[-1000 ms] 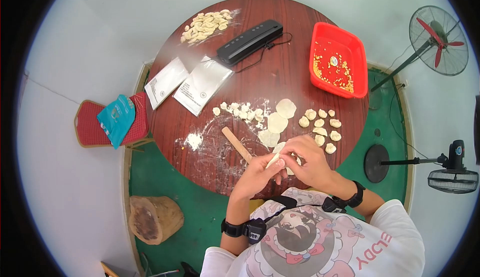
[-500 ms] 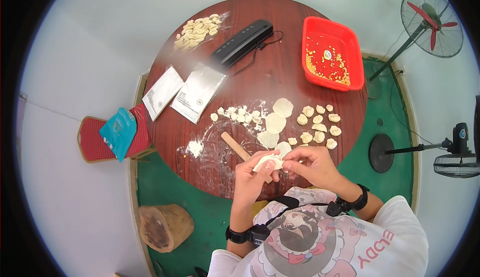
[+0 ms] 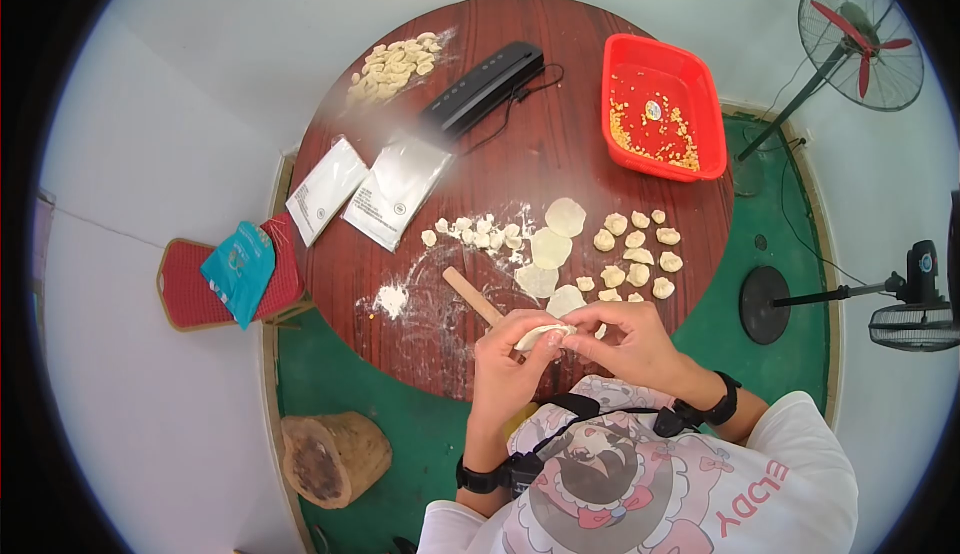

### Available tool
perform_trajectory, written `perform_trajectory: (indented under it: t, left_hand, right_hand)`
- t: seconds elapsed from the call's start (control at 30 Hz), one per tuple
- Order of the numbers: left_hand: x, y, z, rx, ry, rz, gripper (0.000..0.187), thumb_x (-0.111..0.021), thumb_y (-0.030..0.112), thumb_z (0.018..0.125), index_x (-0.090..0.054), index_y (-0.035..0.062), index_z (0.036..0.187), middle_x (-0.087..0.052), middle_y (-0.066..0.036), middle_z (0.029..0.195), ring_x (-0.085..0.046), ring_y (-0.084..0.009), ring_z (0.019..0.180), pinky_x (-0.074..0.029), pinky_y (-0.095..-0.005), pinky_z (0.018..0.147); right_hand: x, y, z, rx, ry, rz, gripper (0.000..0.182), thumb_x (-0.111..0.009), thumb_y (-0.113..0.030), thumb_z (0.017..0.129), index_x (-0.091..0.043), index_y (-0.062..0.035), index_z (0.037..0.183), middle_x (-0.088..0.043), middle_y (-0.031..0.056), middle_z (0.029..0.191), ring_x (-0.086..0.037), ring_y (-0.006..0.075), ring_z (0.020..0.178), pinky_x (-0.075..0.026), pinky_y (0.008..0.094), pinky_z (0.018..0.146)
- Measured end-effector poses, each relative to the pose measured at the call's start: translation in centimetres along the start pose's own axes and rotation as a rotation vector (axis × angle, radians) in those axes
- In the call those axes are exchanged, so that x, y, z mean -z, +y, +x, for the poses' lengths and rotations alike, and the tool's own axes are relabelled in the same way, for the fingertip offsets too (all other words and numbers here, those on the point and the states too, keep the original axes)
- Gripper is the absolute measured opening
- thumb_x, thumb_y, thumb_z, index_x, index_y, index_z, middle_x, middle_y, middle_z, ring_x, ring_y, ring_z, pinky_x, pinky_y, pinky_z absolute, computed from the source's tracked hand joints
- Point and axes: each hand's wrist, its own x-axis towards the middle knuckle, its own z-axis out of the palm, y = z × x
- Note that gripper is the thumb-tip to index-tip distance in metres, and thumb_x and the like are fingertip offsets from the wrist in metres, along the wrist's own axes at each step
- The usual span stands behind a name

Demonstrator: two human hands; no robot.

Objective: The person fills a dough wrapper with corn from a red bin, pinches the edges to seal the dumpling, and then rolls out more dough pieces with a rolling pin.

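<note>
We hold the folded dumpling above the near edge of the round counter. Our left grip is closed around its body, thumb to the near side; our right grip pinches its right end between thumb and fingers. Beneath the left grip we see the rolling pin, lying diagonally. Beyond both grips lie flat dough wrappers, partly overlapping. To their right we find shaped dumplings; to their left, small dough pieces.

The wrappers are cream, the table streaked red-brown.
</note>
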Motion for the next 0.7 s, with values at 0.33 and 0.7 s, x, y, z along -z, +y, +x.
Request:
perform_trajectory:
  t: [0.33, 0.7]
  left_hand:
    - [0.1, 0.9, -0.2, 0.185, 0.054, -0.145, 0.013, -0.059, 0.003, 0.081, -0.061, -0.0059, 0.091, -0.061, -0.010, 0.088, -0.061, -0.0136, 0.075, -0.052, -0.0231, 0.065]
    - [0.6, 0.8, -0.3, -0.057, -0.071, 0.243, 0.015, -0.064, 0.003, 0.076, -0.063, 0.0003, 0.091, -0.063, -0.009, 0.089, -0.059, -0.0108, 0.076, -0.048, -0.0235, 0.065]
  right_hand:
    - [0.2, -0.4, -0.3, 0.154, 0.068, -0.135, 0.011, -0.061, -0.007, 0.078, -0.062, -0.0002, 0.087, -0.063, 0.0087, 0.075, -0.059, 0.0127, 0.063, -0.049, 0.0247, 0.053]
    - [0.7, 0.4, 0.1, 0.399, -0.014, -0.253, 0.015, -0.063, -0.002, 0.076, -0.060, 0.0002, 0.090, -0.060, 0.0076, 0.072, -0.057, 0.0118, 0.060, -0.045, 0.0234, 0.053]
